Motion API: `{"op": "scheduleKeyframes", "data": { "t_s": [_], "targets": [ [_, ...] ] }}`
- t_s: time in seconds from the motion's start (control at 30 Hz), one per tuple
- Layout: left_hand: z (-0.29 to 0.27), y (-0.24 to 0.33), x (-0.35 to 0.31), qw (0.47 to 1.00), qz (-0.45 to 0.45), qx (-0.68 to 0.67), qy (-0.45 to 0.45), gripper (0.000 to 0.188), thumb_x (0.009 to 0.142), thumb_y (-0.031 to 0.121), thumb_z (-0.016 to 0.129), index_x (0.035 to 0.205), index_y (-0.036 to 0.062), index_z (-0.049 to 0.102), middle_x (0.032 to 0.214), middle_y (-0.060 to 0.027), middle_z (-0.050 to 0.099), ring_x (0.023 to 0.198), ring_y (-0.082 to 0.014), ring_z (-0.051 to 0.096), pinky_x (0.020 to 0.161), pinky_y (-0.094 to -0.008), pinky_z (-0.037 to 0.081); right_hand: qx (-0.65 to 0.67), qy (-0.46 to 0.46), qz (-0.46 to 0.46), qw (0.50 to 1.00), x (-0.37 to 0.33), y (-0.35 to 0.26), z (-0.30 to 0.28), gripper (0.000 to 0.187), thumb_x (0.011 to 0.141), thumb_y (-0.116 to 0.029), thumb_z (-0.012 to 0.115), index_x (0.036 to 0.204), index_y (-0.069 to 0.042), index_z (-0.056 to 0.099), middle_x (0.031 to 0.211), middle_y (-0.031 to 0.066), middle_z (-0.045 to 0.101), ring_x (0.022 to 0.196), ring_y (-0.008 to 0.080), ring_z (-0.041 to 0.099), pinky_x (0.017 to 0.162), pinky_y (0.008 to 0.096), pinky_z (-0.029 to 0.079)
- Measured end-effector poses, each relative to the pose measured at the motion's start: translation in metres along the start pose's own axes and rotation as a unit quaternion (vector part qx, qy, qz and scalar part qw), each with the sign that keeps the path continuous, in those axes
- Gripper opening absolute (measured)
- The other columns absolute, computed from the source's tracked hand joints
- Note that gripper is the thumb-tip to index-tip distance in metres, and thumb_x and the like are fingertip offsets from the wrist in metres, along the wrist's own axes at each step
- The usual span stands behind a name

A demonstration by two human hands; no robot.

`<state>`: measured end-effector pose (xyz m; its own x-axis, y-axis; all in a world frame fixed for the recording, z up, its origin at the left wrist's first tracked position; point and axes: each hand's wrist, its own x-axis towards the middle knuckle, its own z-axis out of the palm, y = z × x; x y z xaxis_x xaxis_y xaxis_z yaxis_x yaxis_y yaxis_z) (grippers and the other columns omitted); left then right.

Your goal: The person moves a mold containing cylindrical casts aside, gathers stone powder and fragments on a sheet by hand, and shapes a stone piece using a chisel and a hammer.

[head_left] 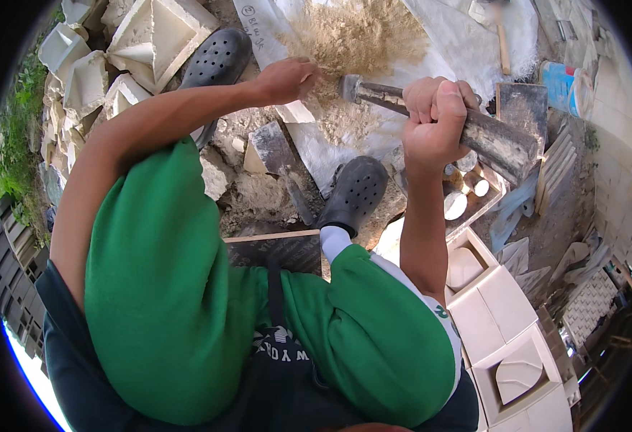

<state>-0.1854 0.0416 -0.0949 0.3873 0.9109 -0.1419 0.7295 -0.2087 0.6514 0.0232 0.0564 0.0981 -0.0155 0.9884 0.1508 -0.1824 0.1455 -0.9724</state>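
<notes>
Upper right, near the picture's edge: a cylindrical container [566, 88] lying tilted on the ground, wrapped in a blue and white label with a red patch. Top centre: a white sack sheet [258, 29] spread flat, bearing dark handwritten marks.

I count two dark perforated clogs [217, 57] on my feet. One hammer [438, 119]; one sand heap [359, 32]; one blue-and-white can [566, 88].

Hammer [438, 119] right of sand pile [355, 36]
</notes>
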Motion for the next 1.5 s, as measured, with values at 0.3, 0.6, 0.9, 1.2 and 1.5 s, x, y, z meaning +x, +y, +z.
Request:
{"op": "scheduleKeyframes", "data": {
  "t_s": [0.3,0.6,0.9,1.2,1.5],
  "targets": [
    [-0.013,-0.002,0.005,0.993,-0.101,-0.051,0.031,0.021,0.09,0.016,0.061,0.109,0.0063,0.062,0.105,-0.0106,0.065,0.089,-0.0276,0.066,0.077,-0.0378,0.051,-0.019,-0.049,-0.004,0.999,-0.015,0.01,-0.014,0.029,0.088,-0.012,0.05,0.063,-0.007,0.036,0.052,0.0003,0.042,0.048,0.0072,0.032,0.045,0.0265,0.026],
    [-0.026,-0.018,0.076,0.992,-0.002,0.024,0.125,0.028,0.091,0.019,0.063,0.116,0.0066,0.063,0.115,-0.0132,0.063,0.099,-0.0299,0.064,0.085,-0.0414,0.05,-0.064,-0.069,-0.03,0.995,-0.039,0.01,-0.016,0.024,0.085,-0.008,0.044,0.066,-0.008,0.031,0.053,0.0016,0.032,0.051,0.0116,0.028,0.05,0.0308,0.029],
    [-0.03,-0.006,0.096,0.994,-0.054,0.097,-0.02,0.024,0.09,0.02,0.063,0.11,0.0059,0.065,0.104,-0.0155,0.065,0.098,-0.0347,0.062,0.084,-0.0454,0.048,0.002,-0.081,-0.064,0.995,-0.041,0.013,-0.019,0.025,0.086,-0.008,0.049,0.064,-0.002,0.04,0.055,0.004,0.046,0.049,0.0082,0.036,0.045,0.0263,0.028],
    [-0.013,-0.008,0.069,0.999,-0.018,-0.032,0.036,0.02,0.091,0.014,0.059,0.108,0.0052,0.065,0.099,-0.0131,0.069,0.09,-0.03,0.067,0.078,-0.0418,0.051,0.078,-0.054,-0.027,0.995,-0.035,0.006,-0.025,0.023,0.086,-0.009,0.05,0.065,-0.003,0.04,0.054,0.004,0.043,0.05,0.0089,0.034,0.045,0.0271,0.027],
    [0.0,0.015,0.04,0.994,0.019,-0.091,0.049,0.037,0.084,0.0,0.056,0.119,0.0077,0.06,0.109,-0.0112,0.068,0.092,-0.0298,0.067,0.084,-0.0405,0.052,0.045,-0.061,-0.028,0.997,-0.046,0.007,-0.016,0.023,0.084,-0.009,0.051,0.064,-0.003,0.04,0.053,0.0027,0.039,0.048,0.0092,0.031,0.045,0.0282,0.026]
  ]
}}
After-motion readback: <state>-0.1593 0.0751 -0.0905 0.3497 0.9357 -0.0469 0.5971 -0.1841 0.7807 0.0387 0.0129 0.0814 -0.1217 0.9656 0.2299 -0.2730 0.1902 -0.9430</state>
